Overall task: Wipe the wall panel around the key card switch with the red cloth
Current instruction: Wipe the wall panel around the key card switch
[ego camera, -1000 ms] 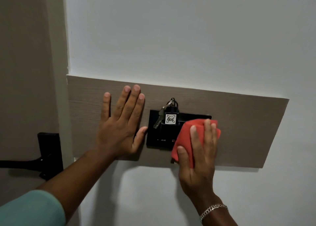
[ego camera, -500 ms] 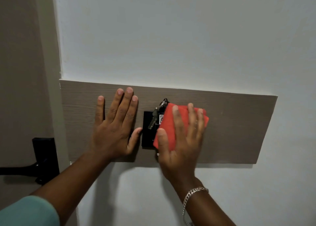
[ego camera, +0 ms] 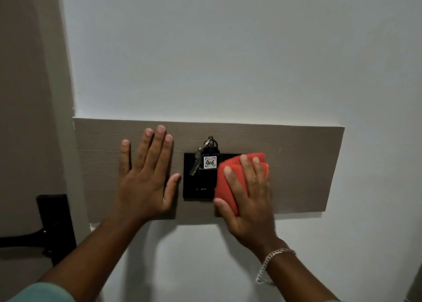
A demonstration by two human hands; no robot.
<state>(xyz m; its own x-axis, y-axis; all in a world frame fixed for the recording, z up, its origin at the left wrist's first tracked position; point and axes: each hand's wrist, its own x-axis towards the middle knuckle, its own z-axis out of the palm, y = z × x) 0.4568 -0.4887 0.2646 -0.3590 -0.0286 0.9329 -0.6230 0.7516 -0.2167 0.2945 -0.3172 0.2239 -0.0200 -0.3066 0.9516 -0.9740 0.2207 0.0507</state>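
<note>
A brown wood-grain wall panel (ego camera: 301, 164) runs across the white wall. At its middle sits a black key card switch (ego camera: 194, 187) with a key and a tag marked 406 (ego camera: 209, 162) hanging in its slot. My right hand (ego camera: 249, 201) presses a folded red cloth (ego camera: 228, 180) flat against the switch's right part and the panel beside it. My left hand (ego camera: 146, 176) lies flat on the panel just left of the switch, fingers spread, holding nothing.
A door with a black handle and lock plate (ego camera: 54, 226) is at the left, past the beige door frame (ego camera: 64, 96). White wall (ego camera: 228, 50) surrounds the panel above, below and to the right. A silver bracelet (ego camera: 271, 263) is on my right wrist.
My right hand with the red cloth slid left over the key tag, then back right, uncovering the tag again. My left hand stayed flat on the panel.
</note>
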